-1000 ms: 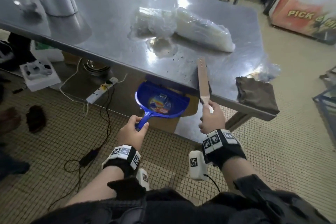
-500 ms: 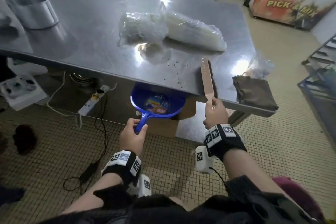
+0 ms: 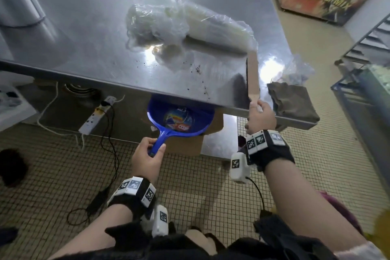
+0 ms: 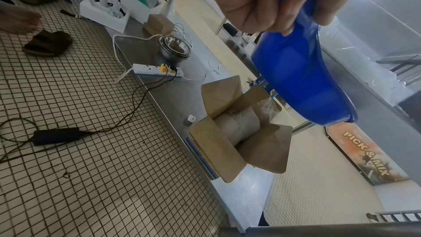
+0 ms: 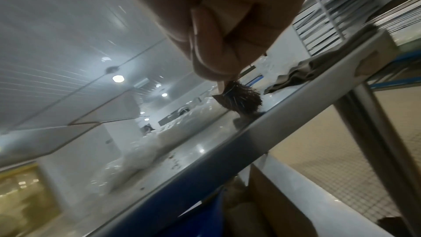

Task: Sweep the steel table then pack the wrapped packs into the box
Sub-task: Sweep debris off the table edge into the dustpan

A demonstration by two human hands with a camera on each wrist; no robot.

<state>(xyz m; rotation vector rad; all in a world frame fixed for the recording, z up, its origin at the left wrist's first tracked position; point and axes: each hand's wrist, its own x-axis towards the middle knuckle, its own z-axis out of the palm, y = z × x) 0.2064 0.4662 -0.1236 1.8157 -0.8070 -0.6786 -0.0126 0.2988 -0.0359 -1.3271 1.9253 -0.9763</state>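
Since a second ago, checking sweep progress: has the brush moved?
Yes: the brush has shifted right along the steel table, closer to the brown cloth.

Dark crumbs (image 3: 198, 68) dot the steel worktop (image 3: 88, 27) near two clear-wrapped packs (image 3: 190, 25); the open cardboard box (image 4: 239, 132) sits below.

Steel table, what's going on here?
A person is sweeping crumbs off the steel table. The right hand grips a wooden brush with its bristles on the tabletop near the front edge. The left hand holds a blue dustpan just under that edge. Dark crumbs lie on the steel. Two wrapped packs sit on the table; the cardboard box below stands open, with one wrapped roll inside.
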